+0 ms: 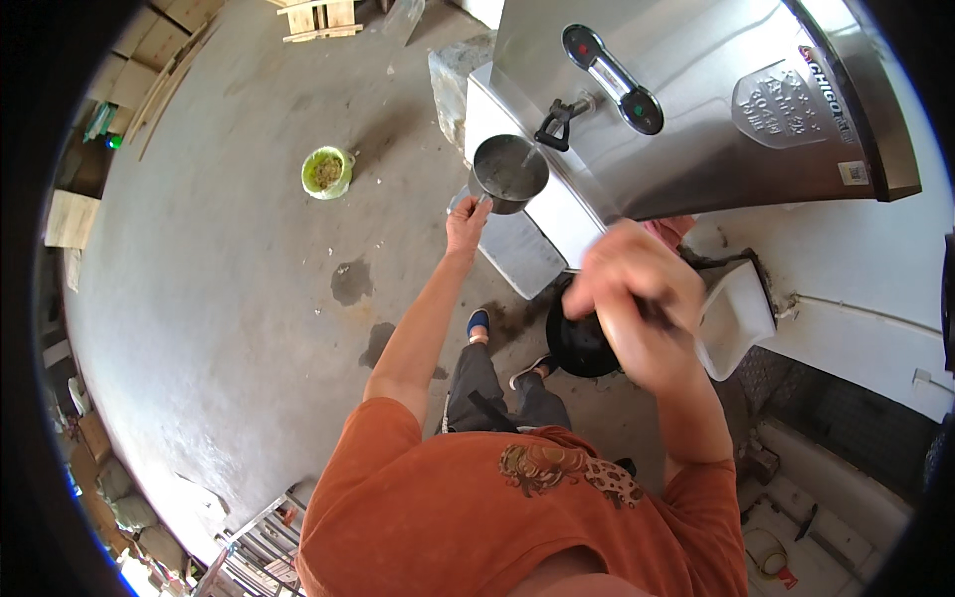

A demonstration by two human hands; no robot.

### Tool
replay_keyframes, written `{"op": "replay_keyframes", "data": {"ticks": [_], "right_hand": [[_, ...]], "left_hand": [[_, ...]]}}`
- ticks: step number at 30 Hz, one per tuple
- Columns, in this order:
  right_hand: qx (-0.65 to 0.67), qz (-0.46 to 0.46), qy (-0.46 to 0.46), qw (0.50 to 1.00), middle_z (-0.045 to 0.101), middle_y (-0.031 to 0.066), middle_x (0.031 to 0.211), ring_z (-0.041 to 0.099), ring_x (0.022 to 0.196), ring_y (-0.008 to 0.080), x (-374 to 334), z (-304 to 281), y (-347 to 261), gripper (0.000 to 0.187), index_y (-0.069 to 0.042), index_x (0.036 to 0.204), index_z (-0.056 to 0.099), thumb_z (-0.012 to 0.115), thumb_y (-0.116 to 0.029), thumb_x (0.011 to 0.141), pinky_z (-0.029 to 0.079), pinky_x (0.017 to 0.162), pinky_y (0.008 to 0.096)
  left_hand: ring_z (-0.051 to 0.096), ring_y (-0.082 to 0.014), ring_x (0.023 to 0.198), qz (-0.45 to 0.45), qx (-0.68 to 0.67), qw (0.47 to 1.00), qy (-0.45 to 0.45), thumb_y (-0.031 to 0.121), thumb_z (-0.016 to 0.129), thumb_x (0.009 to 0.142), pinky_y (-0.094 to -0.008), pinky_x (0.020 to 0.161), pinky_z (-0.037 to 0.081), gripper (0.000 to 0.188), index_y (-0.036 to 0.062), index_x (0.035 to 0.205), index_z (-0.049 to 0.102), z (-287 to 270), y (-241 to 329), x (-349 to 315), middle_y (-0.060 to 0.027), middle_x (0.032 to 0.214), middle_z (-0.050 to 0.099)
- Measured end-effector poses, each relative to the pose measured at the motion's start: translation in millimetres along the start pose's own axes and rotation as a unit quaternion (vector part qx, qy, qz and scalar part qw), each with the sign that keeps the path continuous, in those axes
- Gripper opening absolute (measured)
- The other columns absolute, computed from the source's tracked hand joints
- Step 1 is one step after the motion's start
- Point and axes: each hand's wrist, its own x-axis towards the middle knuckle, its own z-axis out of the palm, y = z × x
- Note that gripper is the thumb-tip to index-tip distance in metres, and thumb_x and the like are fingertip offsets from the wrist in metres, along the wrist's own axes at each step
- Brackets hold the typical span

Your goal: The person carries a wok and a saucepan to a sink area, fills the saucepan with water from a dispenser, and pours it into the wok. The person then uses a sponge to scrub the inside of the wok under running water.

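My left hand (468,221) is closed at the near side of a round metal mug (509,177), where its handle appears to be. The mug sits beneath the black-handled tap (557,127) of a large stainless-steel water dispenser (686,169). A thin stream of water runs from the spout into the mug, and its inside looks dark grey with liquid. My right hand (642,298) is raised below the dispenser, apart from the tap. Motion blur smears its bent fingers, so whether it holds anything is unclear.
A black bucket (580,343) stands on the floor below my right hand. Beside it is a white basin (738,313) by the wall. A pale green bucket (326,173) rests out on the concrete floor (229,289), which has dark wet patches. A metal rack (261,545) stands lower left.
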Motion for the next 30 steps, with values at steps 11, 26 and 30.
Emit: {"op": "replay_keyframes", "data": {"ticks": [11,26,30], "right_hand": [[-0.516,0.060,0.035,0.854,0.058,0.0109,0.087,0.062,0.071,0.0333,49,24,132,0.051,-0.014,0.121,0.050,0.069,-0.014,0.074,0.049,0.060,0.0439],[-0.368,0.049,0.170,0.913,0.064,0.0172,0.086,0.061,0.079,0.0378,89,6,127,0.019,-0.005,0.096,0.060,0.062,-0.019,0.083,0.048,0.068,0.0418],[-0.244,0.016,0.166,0.955,0.060,0.0135,0.078,0.059,0.072,0.0341,16,14,124,0.009,-0.003,0.088,0.058,0.057,-0.001,0.080,0.047,0.064,0.0362]], "left_hand": [[0.040,-0.0037,0.059,-0.006,0.017,1.000,0.001,0.019,0.065,0.084,-0.0216,0.056,0.033,0.021,0.0105,0.069,0.053,-1,10,-4,0.0070,0.062,0.044],[0.042,-0.0032,0.063,-0.068,-0.103,0.992,-0.039,0.018,0.064,0.084,-0.0223,0.061,0.037,0.018,0.0113,0.070,0.054,-13,9,-7,0.0072,0.066,0.049],[0.040,-0.0035,0.062,-0.091,-0.143,0.984,-0.060,0.018,0.062,0.084,-0.0227,0.062,0.036,0.019,0.0107,0.069,0.053,-28,6,-30,0.0065,0.066,0.048]]}}
